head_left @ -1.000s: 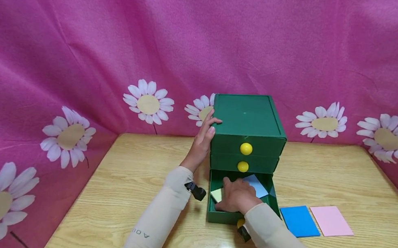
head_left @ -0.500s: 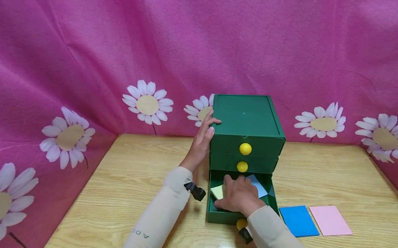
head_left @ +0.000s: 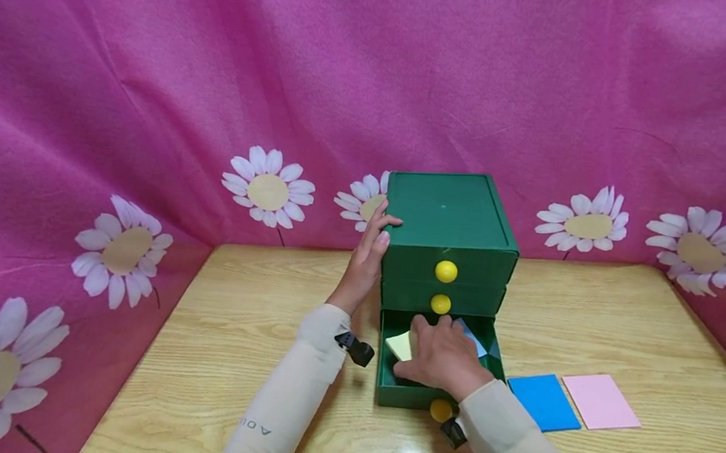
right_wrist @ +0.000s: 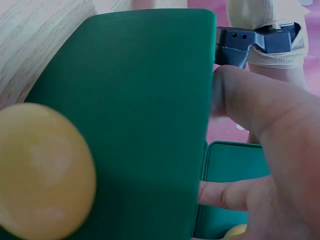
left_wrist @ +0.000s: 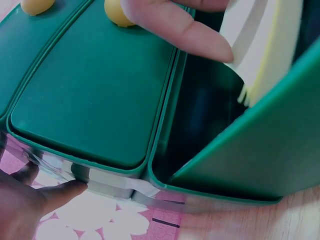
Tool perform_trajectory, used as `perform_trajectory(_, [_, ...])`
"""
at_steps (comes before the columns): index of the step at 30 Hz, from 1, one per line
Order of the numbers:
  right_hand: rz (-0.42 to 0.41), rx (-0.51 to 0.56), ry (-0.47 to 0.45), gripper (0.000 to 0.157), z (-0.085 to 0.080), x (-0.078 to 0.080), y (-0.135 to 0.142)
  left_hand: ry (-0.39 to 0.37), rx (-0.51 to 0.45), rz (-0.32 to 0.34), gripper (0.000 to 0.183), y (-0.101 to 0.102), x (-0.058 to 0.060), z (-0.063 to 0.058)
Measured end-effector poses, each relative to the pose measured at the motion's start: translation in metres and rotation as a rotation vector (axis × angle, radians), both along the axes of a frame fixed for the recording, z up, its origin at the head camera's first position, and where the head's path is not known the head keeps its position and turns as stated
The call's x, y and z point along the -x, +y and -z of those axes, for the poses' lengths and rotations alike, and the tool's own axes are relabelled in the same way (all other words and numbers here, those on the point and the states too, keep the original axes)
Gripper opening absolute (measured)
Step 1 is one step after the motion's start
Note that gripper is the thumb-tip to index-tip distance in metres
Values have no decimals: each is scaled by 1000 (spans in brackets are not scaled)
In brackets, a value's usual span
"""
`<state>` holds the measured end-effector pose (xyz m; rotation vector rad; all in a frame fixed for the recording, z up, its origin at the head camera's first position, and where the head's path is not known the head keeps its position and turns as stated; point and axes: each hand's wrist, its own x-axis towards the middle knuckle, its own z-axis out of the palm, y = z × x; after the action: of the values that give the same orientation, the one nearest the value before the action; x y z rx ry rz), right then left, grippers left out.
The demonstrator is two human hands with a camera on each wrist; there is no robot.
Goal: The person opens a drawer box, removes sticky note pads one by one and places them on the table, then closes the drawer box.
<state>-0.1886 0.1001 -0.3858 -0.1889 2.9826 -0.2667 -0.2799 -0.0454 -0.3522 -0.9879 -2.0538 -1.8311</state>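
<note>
A green drawer cabinet (head_left: pixel 445 210) with yellow knobs stands on the table, its bottom drawer (head_left: pixel 407 397) pulled out. My left hand (head_left: pixel 364 264) rests against the cabinet's left side, fingers extended, with fingertips at the top edge. Inside the drawer, my right hand (head_left: pixel 445 355) pinches a pale yellow pad of sticky notes (head_left: pixel 399 346). In the left wrist view the pad (left_wrist: pixel 265 50) is tilted up and bowed, its lower sheets fanned; a right-hand finger (left_wrist: pixel 200 42) presses its face. The thumb's contact is hidden there. A light blue note pad (head_left: pixel 473 339) lies partly behind the right hand.
Right of the drawer, a blue pad (head_left: pixel 545 402) and a pink pad (head_left: pixel 601 402) lie side by side on the wooden table (head_left: pixel 594 320). A pink flowered cloth (head_left: pixel 380 71) hangs behind. Both wrists wear black camera mounts.
The right hand has risen slightly and shifted a little right in the drawer. The yellow pad now shows more and looks bent. The left hand keeps its place on the cabinet.
</note>
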Motion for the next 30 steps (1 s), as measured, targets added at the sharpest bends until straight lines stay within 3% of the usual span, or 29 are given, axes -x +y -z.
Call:
perform_trajectory(20, [-11,59,99,73,-14,-17,19,7,6,-10,37,1,-1,-1])
perform_trajectory(30, [-4,87,118,68,-20,-21,34,8,13,-27,37,1,0,-1])
